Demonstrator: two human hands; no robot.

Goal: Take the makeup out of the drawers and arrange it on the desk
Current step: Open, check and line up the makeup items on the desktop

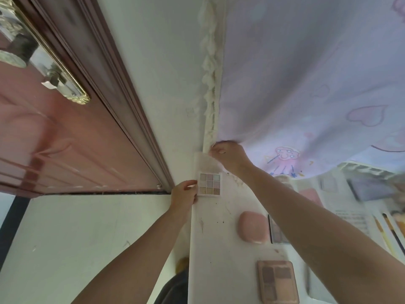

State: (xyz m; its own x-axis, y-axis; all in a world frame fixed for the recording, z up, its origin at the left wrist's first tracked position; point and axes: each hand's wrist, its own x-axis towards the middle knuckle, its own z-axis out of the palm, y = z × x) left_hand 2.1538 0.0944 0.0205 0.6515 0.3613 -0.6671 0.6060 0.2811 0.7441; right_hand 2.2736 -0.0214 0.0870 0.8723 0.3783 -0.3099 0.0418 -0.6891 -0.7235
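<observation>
Head view is wide and partly smeared: the right side of the desk (210, 249) blurs into indistinct boxes and brushes, and the right forearm covers part of a second palette (276, 234). An open eyeshadow palette (209, 183) with nine pale pans lies at the desk's far left corner, its lid (205, 163) raised behind it. The left hand (183, 195) holds the palette's left edge, fingers curled against it. The right hand (228, 157) pinches the top of the lid, where the lid meets the lilac curtain (306, 84); its fingertips are hard to make out. Nearer lie a pink compact (252, 227) and a brown palette (277, 281).
</observation>
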